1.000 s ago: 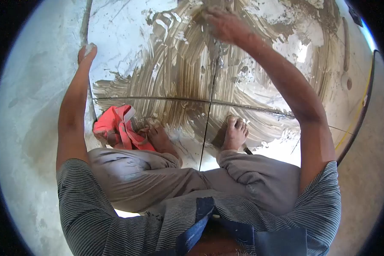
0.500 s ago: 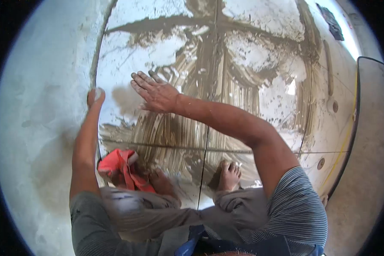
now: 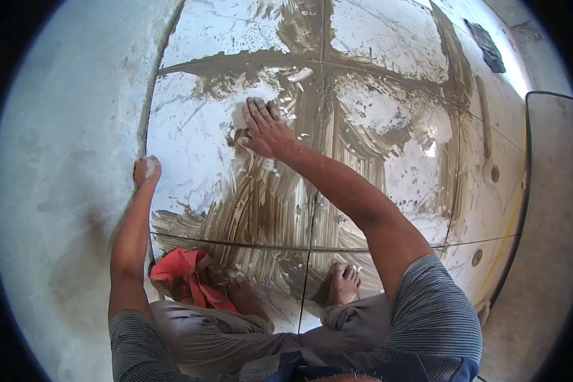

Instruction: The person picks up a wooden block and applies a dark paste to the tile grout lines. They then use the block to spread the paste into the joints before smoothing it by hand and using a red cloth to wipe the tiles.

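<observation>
My right hand (image 3: 266, 132) lies over a white marbled floor tile (image 3: 188, 140), its fingers stretched out and holding nothing. Palm down, it appears to touch the tile beside a patch of wet brown grout (image 3: 254, 197) smeared in streaks. At the tile's left edge, along the pale grey surface (image 3: 76, 127), rests my left hand (image 3: 148, 170). Its fingers are curled in and pale residue coats its back; whatever it may hold is hidden. More grout fills the joint (image 3: 235, 62) beyond my right hand.
A red cloth or bag (image 3: 184, 277) lies by my bare left foot (image 3: 247, 296). My right foot (image 3: 345, 283) stands on smeared tile. To the right are a long stick-like object (image 3: 484, 118), a round drain-like disc (image 3: 477, 257) and a dark cloth (image 3: 485, 48).
My right hand has swept rightward and come lower to the tile, fingers still straight. My left hand stays at the left edge. The view has shifted slightly, so the floor sits lower in the picture.
</observation>
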A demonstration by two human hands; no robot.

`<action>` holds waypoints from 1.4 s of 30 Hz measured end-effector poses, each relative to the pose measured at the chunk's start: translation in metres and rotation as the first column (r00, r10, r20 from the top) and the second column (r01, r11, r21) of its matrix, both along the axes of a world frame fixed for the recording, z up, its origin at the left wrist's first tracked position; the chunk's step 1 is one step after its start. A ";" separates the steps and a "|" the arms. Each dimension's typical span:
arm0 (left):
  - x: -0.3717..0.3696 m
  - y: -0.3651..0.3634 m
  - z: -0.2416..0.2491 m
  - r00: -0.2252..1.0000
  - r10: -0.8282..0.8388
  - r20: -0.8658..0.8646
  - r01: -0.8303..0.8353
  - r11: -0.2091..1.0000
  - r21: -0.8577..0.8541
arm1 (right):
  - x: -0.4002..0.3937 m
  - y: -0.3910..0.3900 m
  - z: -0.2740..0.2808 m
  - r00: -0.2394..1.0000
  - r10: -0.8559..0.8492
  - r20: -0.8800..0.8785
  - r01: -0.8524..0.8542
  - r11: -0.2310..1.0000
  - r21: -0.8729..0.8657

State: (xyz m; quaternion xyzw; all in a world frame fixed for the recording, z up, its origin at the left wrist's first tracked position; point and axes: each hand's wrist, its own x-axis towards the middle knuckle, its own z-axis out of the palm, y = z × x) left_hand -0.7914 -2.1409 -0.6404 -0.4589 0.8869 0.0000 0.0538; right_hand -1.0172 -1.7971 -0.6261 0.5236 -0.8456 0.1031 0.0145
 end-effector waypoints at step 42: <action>-0.300 -0.068 0.035 0.974 -0.073 -0.217 0.082 0.996 0.036 | -0.157 0.156 0.028 0.794 -0.600 0.096 0.560 0.784 0.268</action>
